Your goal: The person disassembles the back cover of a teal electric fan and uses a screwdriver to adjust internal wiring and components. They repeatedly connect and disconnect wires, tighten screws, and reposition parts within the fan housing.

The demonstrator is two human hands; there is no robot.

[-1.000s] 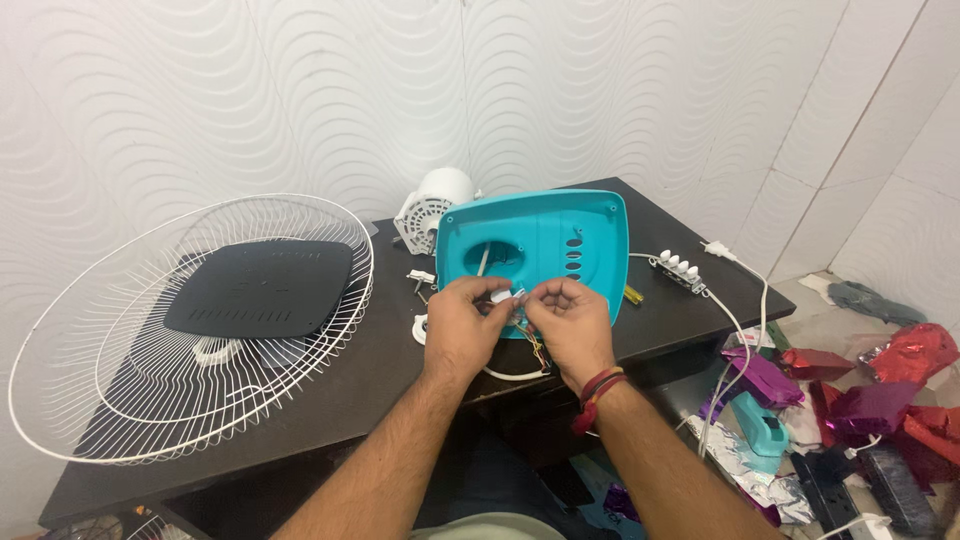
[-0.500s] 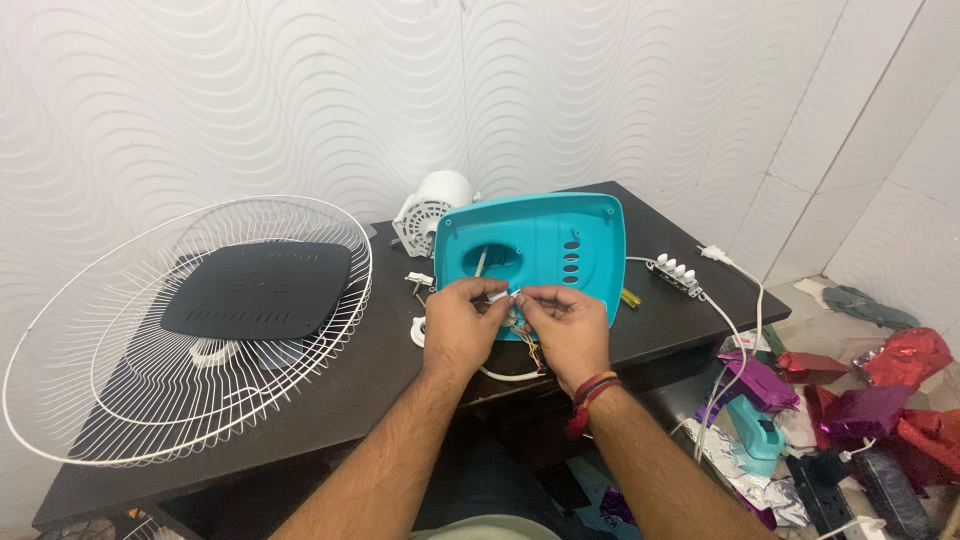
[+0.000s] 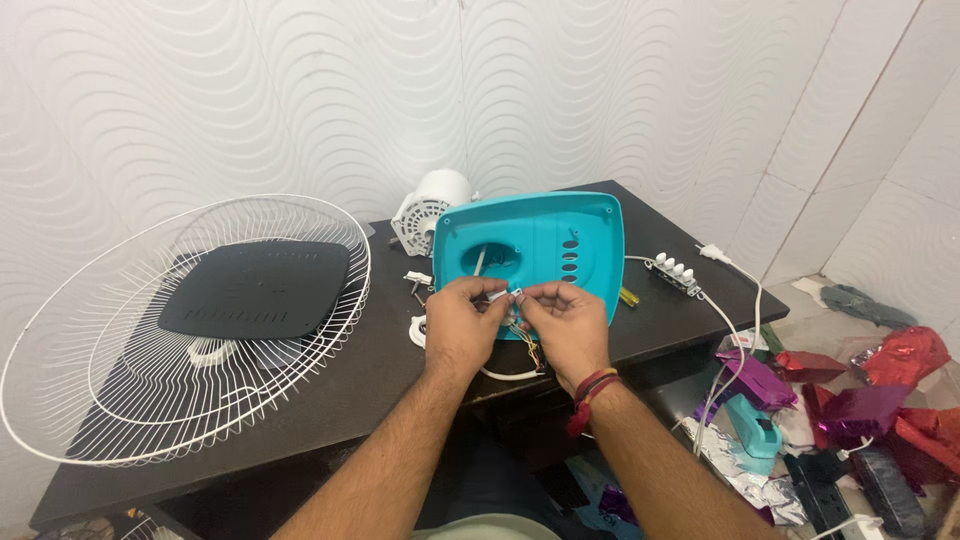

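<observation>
A teal plastic fan base cover point(image 3: 560, 232) stands tilted on the dark table point(image 3: 330, 400), its hollow side facing me. Both hands meet just in front of its lower edge. My left hand point(image 3: 460, 325) and my right hand point(image 3: 565, 325) pinch a small white connector piece point(image 3: 503, 296) between their fingertips. Thin coloured wires point(image 3: 527, 345) hang down from it between the hands. A white cable point(image 3: 505, 375) loops under my wrists. A red thread band sits on my right wrist.
A white wire fan grill point(image 3: 180, 320) lies at the left with a black panel point(image 3: 255, 288) on it. A white motor point(image 3: 430, 208) stands behind the cover. A white switch block point(image 3: 675, 272) with cord lies right. Shiny wrappers and a teal part point(image 3: 750, 425) litter the floor.
The hands stay together at the cover's lower edge, working the small white piece with tiny finger shifts. The view has moved slightly; nothing else has moved.
</observation>
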